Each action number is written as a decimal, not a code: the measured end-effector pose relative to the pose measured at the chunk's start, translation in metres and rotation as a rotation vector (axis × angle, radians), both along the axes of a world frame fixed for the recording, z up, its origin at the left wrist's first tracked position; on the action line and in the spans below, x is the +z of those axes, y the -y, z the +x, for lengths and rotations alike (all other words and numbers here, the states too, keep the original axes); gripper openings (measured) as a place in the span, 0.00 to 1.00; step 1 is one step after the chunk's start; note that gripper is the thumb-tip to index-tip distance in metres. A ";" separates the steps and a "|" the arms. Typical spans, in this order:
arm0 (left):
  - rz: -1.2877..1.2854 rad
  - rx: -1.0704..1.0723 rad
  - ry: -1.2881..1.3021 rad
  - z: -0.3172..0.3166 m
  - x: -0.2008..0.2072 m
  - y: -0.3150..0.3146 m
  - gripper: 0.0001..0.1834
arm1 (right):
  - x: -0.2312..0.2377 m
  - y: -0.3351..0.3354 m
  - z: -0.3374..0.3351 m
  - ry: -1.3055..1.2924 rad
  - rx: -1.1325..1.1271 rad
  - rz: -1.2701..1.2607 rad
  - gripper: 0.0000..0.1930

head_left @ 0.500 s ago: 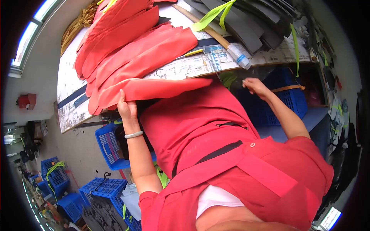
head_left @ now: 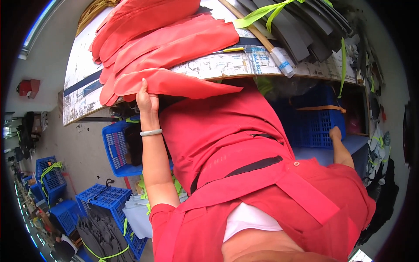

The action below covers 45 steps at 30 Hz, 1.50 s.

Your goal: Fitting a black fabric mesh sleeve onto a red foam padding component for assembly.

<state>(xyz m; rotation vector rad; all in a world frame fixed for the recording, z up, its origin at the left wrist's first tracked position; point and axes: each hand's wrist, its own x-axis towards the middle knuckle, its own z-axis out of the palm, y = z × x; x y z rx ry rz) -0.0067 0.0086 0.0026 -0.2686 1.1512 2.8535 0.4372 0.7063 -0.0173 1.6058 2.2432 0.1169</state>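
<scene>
A long coral-red cut piece of sheet material [head_left: 174, 83] hangs over the table's near edge. My left hand [head_left: 147, 99] grips its left end, with the thumb lying on top and the other fingers hidden under it. Its pointed right end dips in front of my red apron. Behind it on the table lie overlapping stacks of similar red pieces [head_left: 174, 48]. My right hand [head_left: 335, 133] is lowered at the right, in front of a blue plastic basket [head_left: 321, 124] beneath the table. Its fingers look curled closed; whether anything is in them is too small to make out.
On the worktable [head_left: 209, 70] lie a yellow pen-like tool [head_left: 234, 49], a wooden stick [head_left: 255, 32] with a wrapped end, and dark grey strips [head_left: 292, 37] tied with a lime-green band. Blue crates [head_left: 114, 150] stand on the floor to the left, one holding dark bundled pieces [head_left: 102, 233].
My right hand has dropped away from the table edge, down and to the right by the basket. My left hand still holds the red piece, its right end now hanging lower off the table.
</scene>
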 end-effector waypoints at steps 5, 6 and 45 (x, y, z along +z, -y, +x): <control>0.059 -0.073 -0.005 0.003 -0.003 0.007 0.17 | -0.023 0.096 -0.119 -0.439 0.662 -0.418 0.18; 0.058 -0.078 -0.004 0.006 0.001 0.006 0.17 | -0.024 0.133 -0.152 -0.531 0.719 -0.507 0.18; 0.507 0.145 -0.273 0.238 0.074 0.233 0.17 | -0.088 0.397 -0.381 -0.723 1.305 -0.586 0.14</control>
